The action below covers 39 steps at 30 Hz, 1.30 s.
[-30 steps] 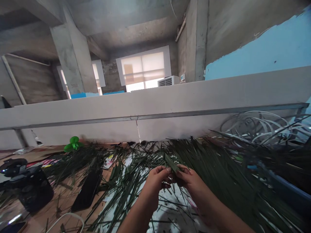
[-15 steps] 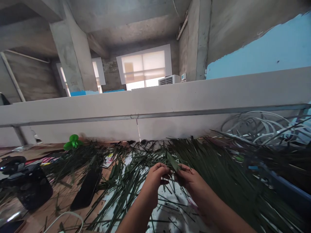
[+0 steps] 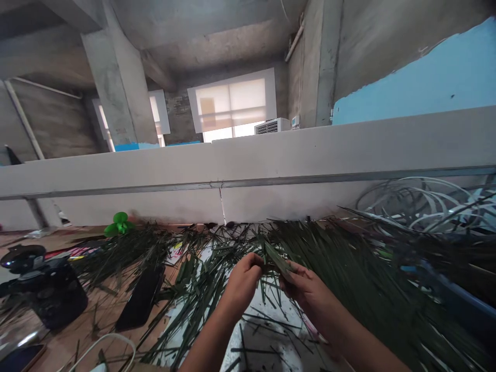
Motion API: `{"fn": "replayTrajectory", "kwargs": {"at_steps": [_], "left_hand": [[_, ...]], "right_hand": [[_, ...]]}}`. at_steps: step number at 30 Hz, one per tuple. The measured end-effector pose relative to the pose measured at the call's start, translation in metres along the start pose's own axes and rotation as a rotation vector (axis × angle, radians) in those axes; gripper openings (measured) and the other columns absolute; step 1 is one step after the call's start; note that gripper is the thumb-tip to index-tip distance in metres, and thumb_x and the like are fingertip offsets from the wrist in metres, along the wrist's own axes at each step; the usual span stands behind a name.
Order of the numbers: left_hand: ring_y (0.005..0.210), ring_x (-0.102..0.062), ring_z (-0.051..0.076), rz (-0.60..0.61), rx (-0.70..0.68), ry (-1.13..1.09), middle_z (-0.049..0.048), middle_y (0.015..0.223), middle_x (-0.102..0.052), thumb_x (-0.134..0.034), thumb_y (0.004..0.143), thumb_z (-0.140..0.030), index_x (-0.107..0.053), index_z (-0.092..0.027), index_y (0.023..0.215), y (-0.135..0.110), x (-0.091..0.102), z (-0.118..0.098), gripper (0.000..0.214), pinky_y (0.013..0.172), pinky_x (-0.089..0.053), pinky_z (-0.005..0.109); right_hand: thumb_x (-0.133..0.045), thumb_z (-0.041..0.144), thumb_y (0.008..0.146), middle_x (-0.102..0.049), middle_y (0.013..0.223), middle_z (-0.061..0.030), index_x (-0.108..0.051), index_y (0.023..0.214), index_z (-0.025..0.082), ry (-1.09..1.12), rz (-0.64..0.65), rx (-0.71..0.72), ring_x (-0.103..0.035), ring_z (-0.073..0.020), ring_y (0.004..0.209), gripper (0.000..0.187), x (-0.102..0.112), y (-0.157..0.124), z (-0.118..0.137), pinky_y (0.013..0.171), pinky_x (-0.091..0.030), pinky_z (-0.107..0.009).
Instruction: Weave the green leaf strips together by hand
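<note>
Over the middle of the table, my right hand [image 3: 300,281] pinches a green leaf strip [image 3: 276,257], which looks folded and points up and away from me. My left hand [image 3: 245,281] is close beside it, its fingers curled at the left side of the same strip; its fingertips are partly hidden. Beneath both hands lies a white sheet [image 3: 267,330] scattered with short leaf cuttings. Many cut green strips [image 3: 205,299] are heaped to the left of my left hand. To the right of my right hand spreads a thick layer of long dark green leaves [image 3: 349,279].
A black phone [image 3: 140,302] and a dark camera-like device [image 3: 54,294] lie at left, near a white cable [image 3: 112,337]. A green propeller-shaped object [image 3: 118,225] sits by the white partition [image 3: 271,199]. At right are coiled white strips [image 3: 422,201] and a blue bin [image 3: 461,299].
My left hand has drawn slightly left and up, with its fingers more tightly curled. My right hand keeps hold of the strip, and the view has shifted a little.
</note>
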<state>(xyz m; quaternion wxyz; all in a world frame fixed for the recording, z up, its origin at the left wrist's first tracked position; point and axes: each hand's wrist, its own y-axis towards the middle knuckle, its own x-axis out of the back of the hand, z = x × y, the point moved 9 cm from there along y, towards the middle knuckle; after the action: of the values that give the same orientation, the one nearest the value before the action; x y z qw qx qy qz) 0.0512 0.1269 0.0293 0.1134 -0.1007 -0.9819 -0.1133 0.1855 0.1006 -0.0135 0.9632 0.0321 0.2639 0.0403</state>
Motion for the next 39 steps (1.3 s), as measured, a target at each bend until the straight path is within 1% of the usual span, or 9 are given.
{"fn": "replayTrajectory", "kwargs": {"at_steps": [5, 8, 12, 17, 22, 26, 32, 35, 39], "left_hand": [[0.071, -0.038, 0.017, -0.018, -0.063, 0.047, -0.0020, 0.067, -0.043, -0.041, 0.073, -0.018, -0.045, -0.021, 0.066, -0.006, 0.002, -0.012, 0.009, 0.063, -0.027, 0.028], [0.069, -0.037, 0.017, -0.010, -0.054, 0.036, -0.0026, 0.067, -0.041, -0.049, 0.083, -0.035, -0.044, -0.022, 0.066, -0.007, -0.002, -0.012, 0.021, 0.062, -0.026, 0.028], [0.070, -0.041, 0.016, -0.005, -0.075, -0.023, -0.0029, 0.070, -0.046, -0.062, 0.080, -0.052, -0.053, -0.021, 0.077, -0.007, -0.006, -0.009, 0.033, 0.064, -0.031, 0.027], [0.080, -0.051, 0.018, 0.054, -0.132, -0.284, 0.0010, 0.084, -0.061, -0.061, 0.083, -0.050, -0.064, -0.019, 0.094, -0.006, -0.015, -0.015, 0.033, 0.077, -0.039, 0.028], [0.084, -0.056, 0.020, 0.035, -0.086, -0.401, 0.0028, 0.082, -0.067, -0.067, 0.079, -0.047, -0.069, -0.017, 0.086, -0.003, -0.015, -0.010, 0.031, 0.085, -0.041, 0.031], [0.082, -0.055, 0.018, -0.045, -0.051, -0.427, 0.0022, 0.079, -0.067, -0.071, 0.077, -0.044, -0.070, -0.016, 0.078, -0.003, -0.009, -0.002, 0.029, 0.083, -0.039, 0.029], [0.076, -0.051, 0.015, -0.016, 0.004, -0.571, 0.0002, 0.076, -0.062, -0.076, 0.075, -0.041, -0.066, -0.016, 0.076, -0.005, -0.016, 0.005, 0.027, 0.078, -0.039, 0.027], [0.075, -0.052, 0.014, 0.023, 0.013, -0.644, 0.0005, 0.076, -0.062, -0.076, 0.077, -0.041, -0.064, -0.017, 0.077, -0.004, -0.020, 0.008, 0.027, 0.077, -0.040, 0.027], [0.070, -0.053, 0.012, 0.067, 0.019, -0.742, 0.0004, 0.076, -0.062, -0.077, 0.077, -0.039, -0.062, -0.017, 0.076, -0.002, -0.022, 0.008, 0.027, 0.076, -0.041, 0.027]], "right_hand": [[-0.088, 0.039, 0.065, -0.059, 0.062, 0.0011, -0.071, 0.078, 0.018, 0.022, 0.006, 0.000, -0.045, -0.0111, 0.058, 0.030, -0.002, -0.002, -0.001, 0.055, -0.029, -0.024], [-0.084, 0.042, 0.070, -0.057, 0.060, 0.0006, -0.071, 0.080, 0.017, 0.008, 0.051, 0.012, -0.042, -0.0115, 0.058, 0.030, -0.005, -0.002, -0.001, 0.054, -0.028, -0.024], [-0.086, 0.039, 0.069, -0.057, 0.062, 0.0006, -0.070, 0.080, 0.017, 0.048, 0.068, -0.011, -0.043, -0.0113, 0.059, 0.029, -0.006, -0.002, -0.004, 0.054, -0.030, -0.023], [-0.087, 0.035, 0.068, -0.055, 0.060, 0.0017, -0.071, 0.079, 0.016, 0.098, 0.082, -0.042, -0.041, -0.0096, 0.057, 0.028, -0.009, -0.002, -0.003, 0.053, -0.030, -0.022], [-0.088, 0.035, 0.067, -0.054, 0.061, 0.0020, -0.072, 0.077, 0.016, 0.151, 0.085, -0.070, -0.041, -0.0091, 0.057, 0.027, -0.013, -0.005, -0.006, 0.054, -0.032, -0.021], [-0.088, 0.036, 0.067, -0.050, 0.061, 0.0028, -0.071, 0.076, 0.017, 0.151, 0.091, -0.085, -0.038, -0.0090, 0.058, 0.027, -0.016, -0.008, -0.011, 0.054, -0.032, -0.021], [-0.083, 0.043, 0.073, -0.048, 0.058, 0.0037, -0.069, 0.074, 0.018, 0.055, 0.135, -0.039, -0.035, -0.0097, 0.056, 0.028, -0.024, -0.010, -0.008, 0.054, -0.030, -0.023], [-0.080, 0.050, 0.073, -0.054, 0.058, 0.0018, -0.070, 0.076, 0.018, -0.020, 0.164, -0.004, -0.039, -0.0109, 0.056, 0.034, -0.024, -0.009, -0.007, 0.054, -0.030, -0.025], [-0.086, 0.049, 0.064, -0.065, 0.070, -0.0026, -0.072, 0.088, 0.018, -0.024, 0.112, -0.035, -0.049, -0.0137, 0.062, 0.042, -0.015, -0.004, -0.008, 0.057, -0.033, -0.026]]}}
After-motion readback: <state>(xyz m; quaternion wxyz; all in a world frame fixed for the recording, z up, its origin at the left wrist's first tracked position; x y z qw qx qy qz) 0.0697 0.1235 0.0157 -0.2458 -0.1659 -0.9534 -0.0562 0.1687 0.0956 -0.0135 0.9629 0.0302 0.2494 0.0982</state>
